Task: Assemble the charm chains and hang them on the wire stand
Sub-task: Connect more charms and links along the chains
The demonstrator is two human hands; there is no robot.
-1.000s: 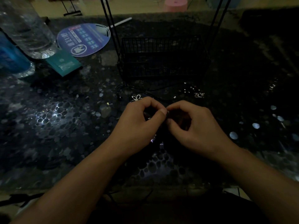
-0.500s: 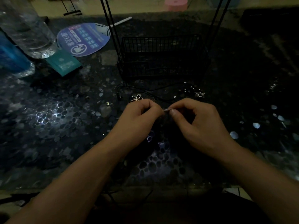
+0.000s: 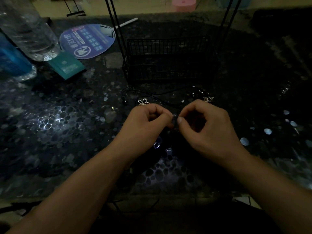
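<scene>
My left hand point(image 3: 145, 125) and my right hand point(image 3: 206, 127) meet fingertip to fingertip over the dark table, both pinching a small dark charm chain piece point(image 3: 174, 119) between them; the piece is mostly hidden. Two small shiny charms point(image 3: 157, 144) hang below my left hand. A silver flower charm point(image 3: 143, 102) lies just beyond my left knuckles, with a thin black cord point(image 3: 165, 94) running across the table behind it. The black wire stand point(image 3: 168, 59), with a basket base and tall uprights, stands behind the hands.
A clear water bottle point(image 3: 30, 31) and a blue bottle point(image 3: 11, 59) stand at the far left. A round printed hand fan point(image 3: 87, 41) and a teal packet point(image 3: 67, 65) lie beside them. Small metal parts point(image 3: 208, 98) lie near my right hand. The table's front edge runs below my forearms.
Both hands have shifted slightly away from me, and my fingertips have drawn a little apart around the small piece. The hanging charms now show below my left hand.
</scene>
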